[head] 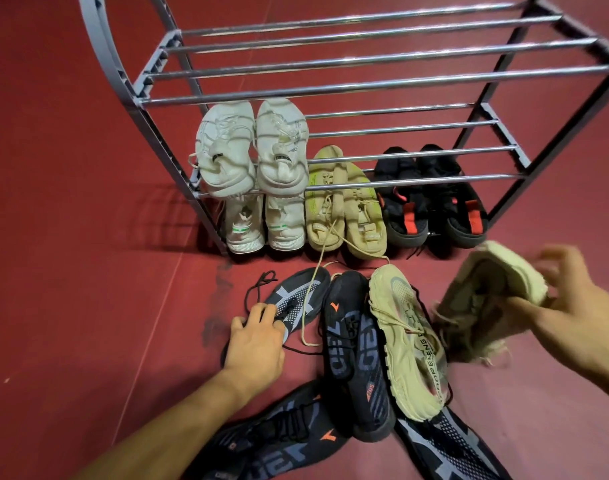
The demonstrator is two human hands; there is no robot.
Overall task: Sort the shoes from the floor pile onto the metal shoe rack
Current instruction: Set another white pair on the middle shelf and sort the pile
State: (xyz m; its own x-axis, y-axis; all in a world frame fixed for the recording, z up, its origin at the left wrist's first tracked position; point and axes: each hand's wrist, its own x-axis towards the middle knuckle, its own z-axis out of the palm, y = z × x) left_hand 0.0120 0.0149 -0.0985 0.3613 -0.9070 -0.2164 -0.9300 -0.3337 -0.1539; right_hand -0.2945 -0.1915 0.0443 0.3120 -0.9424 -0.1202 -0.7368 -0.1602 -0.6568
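The grey tubular metal shoe rack [365,88] stands on the red floor [71,237]. On its middle tier sits a white sneaker pair [251,150]; on its lowest, another white pair [265,223], an olive-beige pair [344,202] and a black pair with red straps [431,199]. Before the rack lies the pile of dark patterned and beige sneakers [365,351]. The left hand [254,341] grips a dark grey-patterned sneaker [296,299] there. The right hand [573,306], blurred, holds a frayed beige sneaker [486,299] off the rack's front right; its grasp cannot be told exactly.

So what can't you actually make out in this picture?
Head view only:
- Beige fuzzy shoe in the right hand: motion-blurred, grip unclear.
- Dark grey-patterned sneakers at the bottom: cut off by the edge.
- Lower white sneaker pair: toes hidden under the upper white pair.
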